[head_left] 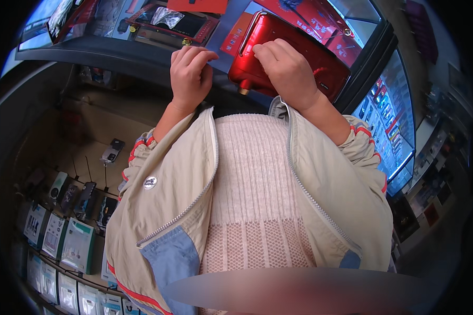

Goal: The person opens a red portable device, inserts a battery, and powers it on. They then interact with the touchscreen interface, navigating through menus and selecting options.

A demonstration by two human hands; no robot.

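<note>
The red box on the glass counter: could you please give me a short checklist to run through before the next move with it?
1. Red box resting on the counter: ok, though its near corner reaches the edge.
2. Right hand on the box: ok, fingers curled over its near side.
3. Left hand on the box: not ok, it is beside it, fingers curled.
4. Right grip firm: cannot tell.
5. Box shut: cannot tell.

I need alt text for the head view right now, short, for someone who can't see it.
The right hand presses its fingertips on a glossy red device lying on a glass counter. The left hand hovers curled beside it, apparently empty, above a beige jacket.
</note>
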